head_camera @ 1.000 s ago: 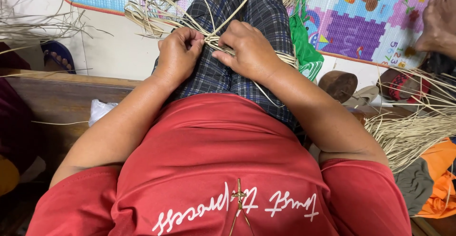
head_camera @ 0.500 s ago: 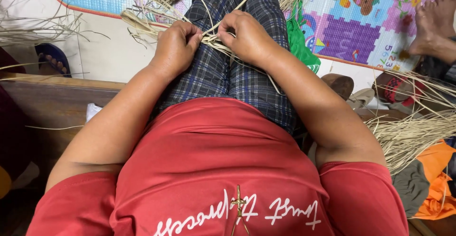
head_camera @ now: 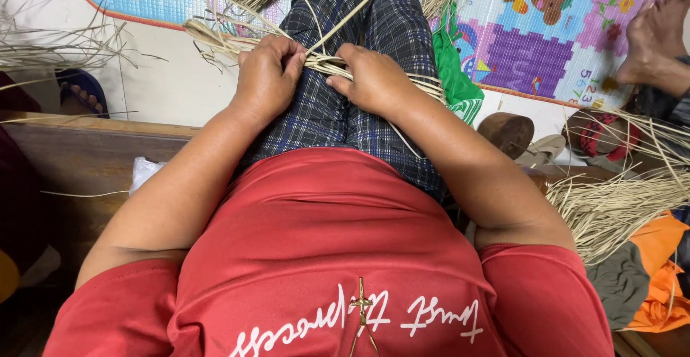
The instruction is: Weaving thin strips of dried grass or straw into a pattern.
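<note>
Your left hand [head_camera: 264, 76] is curled into a clenched grip around a bundle of pale, dry straw-like fibre strips [head_camera: 323, 62] that lies across your lap, on the dark blue plaid trousers [head_camera: 359, 19]. Your right hand [head_camera: 374, 80] sits just beside the left one, its grip closed on the same bundle, with thumb and fingers pinching the strands where they cross your thigh. The bundle runs from the left side of your lap, where loose ends fan out over the pale floor [head_camera: 165, 76], through both hands and on toward your right, beside a green plastic bag [head_camera: 454, 76]. A few long single strips rise from between your hands toward your knees.

Your red shirt with white lettering [head_camera: 323, 256] fills the lower part of the view. To your right lies a loose heap of the same pale fibre [head_camera: 611, 206], next to orange cloth [head_camera: 658, 256] and a rounded brown wooden block [head_camera: 507, 130]. A colourful foam play mat [head_camera: 546, 48] covers the floor ahead, and another person's bare foot [head_camera: 650, 37] rests on it at the far right. To your left runs a brown wooden table [head_camera: 86, 148].
</note>
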